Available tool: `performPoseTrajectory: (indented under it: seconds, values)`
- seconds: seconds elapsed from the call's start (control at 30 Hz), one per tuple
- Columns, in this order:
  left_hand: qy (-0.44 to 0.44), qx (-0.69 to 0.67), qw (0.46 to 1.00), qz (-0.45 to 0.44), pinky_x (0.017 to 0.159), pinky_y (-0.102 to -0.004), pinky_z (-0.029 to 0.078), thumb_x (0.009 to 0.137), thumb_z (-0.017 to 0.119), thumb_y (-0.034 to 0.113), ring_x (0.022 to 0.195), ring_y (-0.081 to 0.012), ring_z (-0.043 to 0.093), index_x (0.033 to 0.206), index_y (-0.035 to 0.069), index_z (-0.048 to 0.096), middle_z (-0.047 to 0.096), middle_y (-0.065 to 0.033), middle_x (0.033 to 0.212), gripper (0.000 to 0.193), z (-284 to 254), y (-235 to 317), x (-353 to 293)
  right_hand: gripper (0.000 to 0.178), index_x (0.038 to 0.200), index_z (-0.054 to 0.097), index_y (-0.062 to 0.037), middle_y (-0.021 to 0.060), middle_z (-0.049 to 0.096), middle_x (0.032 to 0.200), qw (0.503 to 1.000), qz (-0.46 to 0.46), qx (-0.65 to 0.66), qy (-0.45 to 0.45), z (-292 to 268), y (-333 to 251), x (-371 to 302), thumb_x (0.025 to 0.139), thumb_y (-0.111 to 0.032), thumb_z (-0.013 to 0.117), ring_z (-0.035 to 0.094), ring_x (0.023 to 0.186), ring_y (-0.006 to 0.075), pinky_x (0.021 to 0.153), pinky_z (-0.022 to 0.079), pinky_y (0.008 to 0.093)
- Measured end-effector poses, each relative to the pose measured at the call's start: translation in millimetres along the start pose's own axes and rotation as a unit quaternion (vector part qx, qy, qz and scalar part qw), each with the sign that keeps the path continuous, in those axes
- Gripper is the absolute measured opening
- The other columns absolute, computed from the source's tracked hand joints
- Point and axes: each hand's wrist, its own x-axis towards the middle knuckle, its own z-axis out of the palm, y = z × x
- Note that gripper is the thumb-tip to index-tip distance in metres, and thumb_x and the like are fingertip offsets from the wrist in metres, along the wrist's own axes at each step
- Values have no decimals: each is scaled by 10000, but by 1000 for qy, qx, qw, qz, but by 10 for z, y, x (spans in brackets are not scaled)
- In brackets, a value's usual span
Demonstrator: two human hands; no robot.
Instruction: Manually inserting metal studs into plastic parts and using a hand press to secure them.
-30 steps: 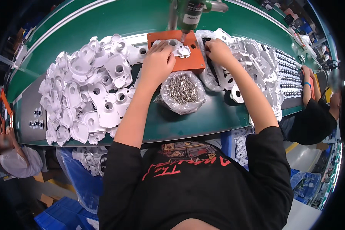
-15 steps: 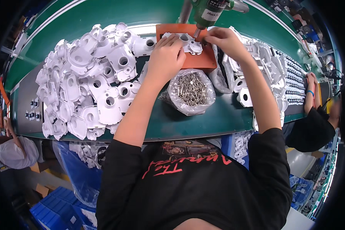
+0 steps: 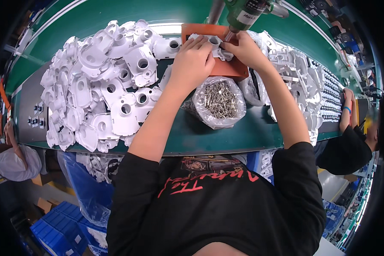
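Note:
A white plastic housing (image 3: 214, 41) with a round collar sits on an orange block (image 3: 226, 68) at the far side of the bench. My left hand (image 3: 193, 62) grips its left side, fingers curled over the top. Fingertips of my right hand (image 3: 247, 50) are pinched together at the part's right end, beside the tip of a green power screwdriver (image 3: 245, 15) pointing down from above. Whatever those fingers hold is too small to make out. In front of the block stands a clear plastic bag (image 3: 209, 121) full of metal screws (image 3: 221, 100).
A big heap of white housings (image 3: 83, 91) covers the bench at left. More white parts (image 3: 292, 77) lie at right, beside rows of small black-and-white pieces (image 3: 328, 94). Co-workers sit at both sides. Blue crates (image 3: 57, 230) stand on the floor at lower left.
My right hand has moved in from the right of the driver tip to the housing's right end. My left hand stays on the housing. The whole view has shifted slightly.

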Motion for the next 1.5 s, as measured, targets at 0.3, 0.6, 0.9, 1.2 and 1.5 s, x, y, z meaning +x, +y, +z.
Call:
performPoseTrajectory:
  seconds: [0.3, 0.6, 0.9, 1.2, 1.5]
  values:
    - [-2, 2, 1000, -20, 967, -421, 433, 768, 573, 87, 1059, -323, 600, 838, -13, 612, 656, -205, 1025, 128, -5, -38, -47, 155, 822, 583, -7, 65, 544, 784, 995, -94, -30, 15, -131, -738, -789, 758, -92, 695, 535, 750, 189, 699, 444, 317]
    - [-17, -24, 999, -30, 940, -421, 450, 759, 577, 73, 1030, -324, 608, 849, -15, 619, 663, -191, 992, 133, -16, 1, -9, 132, 826, 598, -10, 100, 562, 826, 975, -174, -132, -42, 23, -905, -1010, 734, -57, 680, 523, 822, 293, 759, 442, 386]
    - [-14, -24, 999, -30, 954, -422, 438, 757, 577, 74, 1039, -320, 604, 861, -2, 625, 661, -185, 996, 137, -23, -21, -23, 126, 885, 618, 9, 108, 621, 851, 992, -109, -6, -59, -140, -933, -950, 772, -28, 660, 586, 775, 269, 679, 474, 345]
    - [-7, -22, 999, -27, 954, -420, 439, 757, 579, 77, 1045, -323, 602, 865, 2, 630, 660, -191, 1004, 141, 3, -33, -32, 129, 832, 614, 6, 121, 562, 819, 982, -151, -88, -69, -12, -923, -973, 737, -54, 679, 546, 847, 304, 742, 461, 388]
    - [0, -24, 999, -21, 953, -421, 442, 760, 575, 84, 1037, -330, 605, 869, -14, 617, 657, -201, 1005, 153, 5, -29, -32, 118, 829, 593, 6, 120, 563, 815, 979, -148, -98, -99, -35, -944, -950, 740, -39, 656, 549, 822, 305, 729, 461, 390]
